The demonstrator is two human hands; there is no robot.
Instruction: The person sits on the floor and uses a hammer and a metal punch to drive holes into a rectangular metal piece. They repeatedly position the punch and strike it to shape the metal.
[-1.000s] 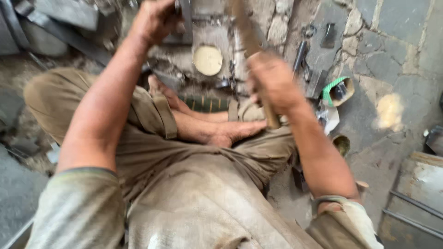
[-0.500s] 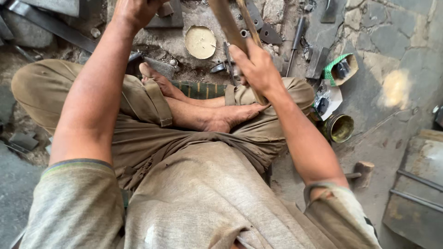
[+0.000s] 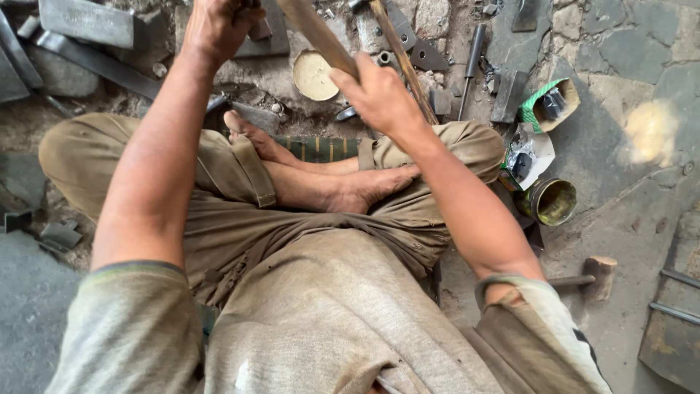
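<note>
Overhead, right hand [image 3: 379,95] gripping wooden handle [image 3: 321,36], fingers [image 3: 348,82] wrapped round it

The right hand [image 3: 379,95] is closed around a wooden handle [image 3: 321,36] that slants up and away to the left, with a thinner stick [image 3: 401,55] crossing just beside its knuckles. The left hand [image 3: 219,25] grips a small dark metal piece [image 3: 257,25] near the top edge. Between the hands lies a round pale disc [image 3: 313,74]. Right of the right hand sit a green-edged box [image 3: 547,102] and, below it, an open brass-coloured tin [image 3: 550,202].
</note>
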